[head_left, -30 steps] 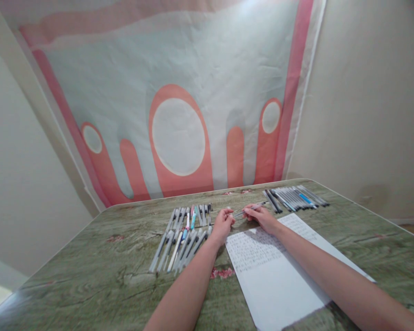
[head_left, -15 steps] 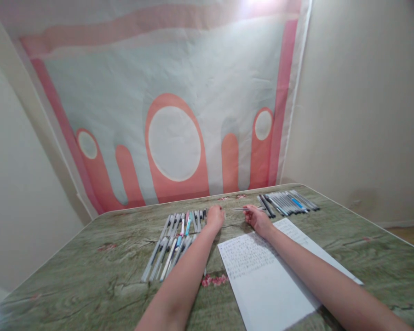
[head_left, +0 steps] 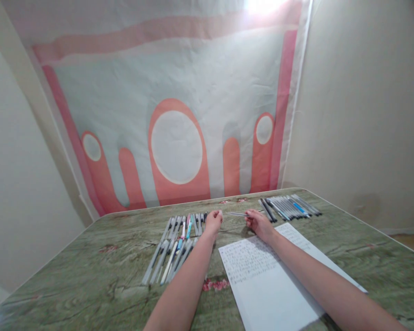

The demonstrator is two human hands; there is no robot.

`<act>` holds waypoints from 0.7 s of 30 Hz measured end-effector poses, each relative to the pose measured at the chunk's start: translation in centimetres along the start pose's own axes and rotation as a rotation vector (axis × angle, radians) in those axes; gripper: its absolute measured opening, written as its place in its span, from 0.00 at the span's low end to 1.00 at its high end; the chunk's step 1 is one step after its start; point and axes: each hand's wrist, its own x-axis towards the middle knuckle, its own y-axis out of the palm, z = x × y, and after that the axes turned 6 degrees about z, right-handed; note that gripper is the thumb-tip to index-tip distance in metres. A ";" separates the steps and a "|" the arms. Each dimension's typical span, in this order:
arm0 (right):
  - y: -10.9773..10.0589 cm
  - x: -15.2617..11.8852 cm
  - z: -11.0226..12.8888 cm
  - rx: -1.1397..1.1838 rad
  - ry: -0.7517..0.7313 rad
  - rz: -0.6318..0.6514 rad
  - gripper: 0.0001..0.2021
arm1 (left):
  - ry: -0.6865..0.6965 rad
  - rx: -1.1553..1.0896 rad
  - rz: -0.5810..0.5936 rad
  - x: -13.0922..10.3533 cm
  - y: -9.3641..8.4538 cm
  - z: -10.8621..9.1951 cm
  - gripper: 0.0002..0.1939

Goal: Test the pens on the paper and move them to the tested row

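My right hand (head_left: 258,221) pinches a thin grey pen refill or pen (head_left: 237,214), whose tip points left toward my other hand. My left hand (head_left: 214,221) is closed, with a small whitish piece at its fingertips that is too small to name. It is just right of two rows of capped pens (head_left: 169,248) on the table. Behind my right hand, a row of slim pens or refills (head_left: 286,208) lies side by side, one of them bright blue. Below my hands are sheets of paper with handwriting (head_left: 258,276).
The wood-patterned table (head_left: 117,262) has printed pink flowers. At its far edge hangs a pink and pale green backdrop (head_left: 193,69). A plain wall (head_left: 359,115) stands on the right.
The pen in my right hand has moved a little left, toward my left hand. My left hand has turned, and a whitish piece shows at its fingertips. The camera view has shifted slightly.
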 end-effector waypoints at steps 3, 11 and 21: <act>0.3 -0.4 0.1 -0.098 0.010 0.066 0.09 | -0.063 -0.206 -0.009 -0.6 -0.2 0.1 0.09; 0.8 -0.6 0.0 -0.218 0.022 0.052 0.12 | -0.169 -0.591 0.014 -1.5 -0.1 0.3 0.06; 0.7 -0.6 -0.4 -0.295 -0.004 0.043 0.14 | -0.178 -0.578 0.040 -2.1 0.3 -0.1 0.09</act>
